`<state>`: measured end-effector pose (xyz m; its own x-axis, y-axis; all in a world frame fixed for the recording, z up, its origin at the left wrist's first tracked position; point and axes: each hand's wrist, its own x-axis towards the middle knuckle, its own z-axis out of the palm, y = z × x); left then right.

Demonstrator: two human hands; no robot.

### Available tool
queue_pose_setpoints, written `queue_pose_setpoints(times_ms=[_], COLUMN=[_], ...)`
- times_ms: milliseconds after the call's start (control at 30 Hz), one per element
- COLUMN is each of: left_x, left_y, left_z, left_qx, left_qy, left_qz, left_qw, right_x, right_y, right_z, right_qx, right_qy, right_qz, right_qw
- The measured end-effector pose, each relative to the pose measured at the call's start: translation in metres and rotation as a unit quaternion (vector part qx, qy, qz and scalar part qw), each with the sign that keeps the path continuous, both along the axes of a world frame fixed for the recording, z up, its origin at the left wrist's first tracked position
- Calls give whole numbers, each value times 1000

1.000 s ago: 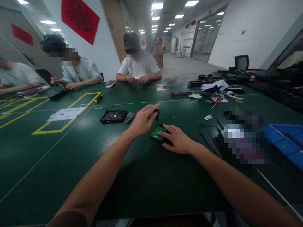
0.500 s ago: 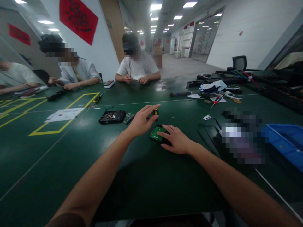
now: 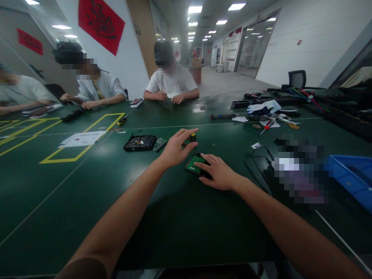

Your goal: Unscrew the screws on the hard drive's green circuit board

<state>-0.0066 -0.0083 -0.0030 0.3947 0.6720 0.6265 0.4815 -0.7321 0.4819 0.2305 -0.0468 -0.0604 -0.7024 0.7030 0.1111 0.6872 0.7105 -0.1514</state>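
My left hand [image 3: 178, 149] grips the yellow and black handle of a screwdriver [image 3: 193, 137] between thumb and fingers. Its shaft is too small to make out. Just below lies a hard drive [image 3: 192, 164] with its green circuit board facing up, flat on the dark green table [image 3: 186, 228]. Over the drive's right side rests my right hand [image 3: 216, 170], fingers spread and touching its top and edge. Left of my hands lies an opened black drive [image 3: 140, 143], with a loose circuit board [image 3: 159, 145] beside it.
At the right stands a blue tray [image 3: 351, 174] beside a blurred object with a black cable [image 3: 258, 170]. Farther back are a red screwdriver [image 3: 266, 127], a cloth [image 3: 264, 107] and black parts. Several people sit across the table; a paper [image 3: 83, 138] lies at the left.
The whole view has shifted slightly. The yellow and black handle has turned a little in my left hand; my right hand stays on the hard drive.
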Motion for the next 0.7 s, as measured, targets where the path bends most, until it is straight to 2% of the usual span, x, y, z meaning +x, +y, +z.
queue_pose_setpoints(times_ms=[100, 300, 567, 700], left_x=[-1, -2, -1, -1], left_y=[3, 6, 3, 3], left_z=[-2, -6, 1, 3], left_qx=[2, 30, 57, 64], left_qy=[5, 2, 2, 12], left_qz=[-13, 21, 9, -20], left_qw=[1000, 999, 998, 998], right_x=[0, 0, 1, 1], right_y=[0, 0, 1, 2], right_z=[1, 0, -2, -4], right_qx=[0, 0, 5, -1], right_qy=[-3, -3, -2, 0], right_qz=[0, 0, 4, -1], right_qw=[1000, 1000, 1000, 1000])
